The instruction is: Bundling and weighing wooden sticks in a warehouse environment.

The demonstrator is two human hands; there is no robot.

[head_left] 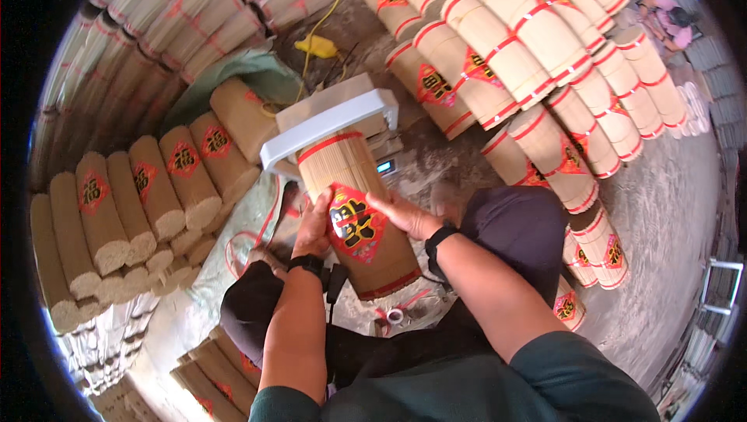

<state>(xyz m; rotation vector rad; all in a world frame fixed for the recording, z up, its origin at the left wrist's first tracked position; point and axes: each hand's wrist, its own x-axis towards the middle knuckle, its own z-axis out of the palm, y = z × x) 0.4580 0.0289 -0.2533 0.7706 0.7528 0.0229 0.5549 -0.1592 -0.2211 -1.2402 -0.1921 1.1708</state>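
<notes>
A thick round bundle of thin tan sticks point(381, 265) slants between my knees, with red bands near both ends. On its upper side is a red diamond label point(356, 223) with black and gold markings. My left hand point(313, 226) is closed around the bundle's left side, its fingers by the label's edge. From the right, my right hand point(408, 216) grips the bundle with the thumb at the label. The bundle's far end lies under the pale arch of a machine point(331, 121), which has a small lit display point(384, 167) on its right. The bundle's underside is hidden.
Labelled bundles point(148, 181) are stacked at left, and more banded ones point(513, 48) are piled at far right. A tape roll point(395, 316) lies on the floor between my legs. A yellow cord point(331, 9) runs behind the machine. Another person point(671, 23) sits far right.
</notes>
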